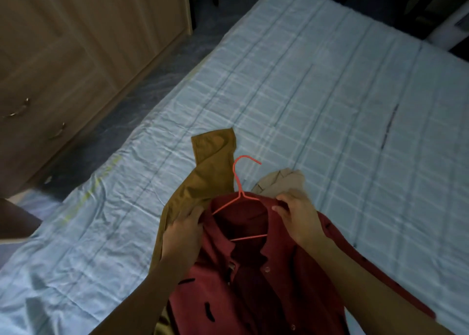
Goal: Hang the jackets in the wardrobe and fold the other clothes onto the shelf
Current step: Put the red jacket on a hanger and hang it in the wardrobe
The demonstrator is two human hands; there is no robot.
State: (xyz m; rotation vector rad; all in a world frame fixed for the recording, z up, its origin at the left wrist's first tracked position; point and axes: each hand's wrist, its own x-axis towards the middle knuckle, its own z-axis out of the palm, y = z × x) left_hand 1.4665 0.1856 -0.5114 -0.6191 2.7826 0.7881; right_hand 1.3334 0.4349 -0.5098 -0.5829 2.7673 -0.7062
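A dark red buttoned jacket [253, 278] lies on the bed in front of me, with a pink wire hanger [239, 182] inside its neck opening and the hook pointing away. My left hand [184, 235] grips the jacket's left shoulder edge. My right hand [297, 215] pinches the collar at the right shoulder. Under the red jacket lies a mustard-brown garment [210, 172], its sleeve stretched toward the bed's middle. A beige garment [281, 179] peeks out behind my right hand.
The bed has a light blue checked sheet [317, 93]. A wooden wardrobe [76, 42] with metal handles stands to the left across a strip of dark floor [142, 90]. Dark furniture sits at the far right corner.
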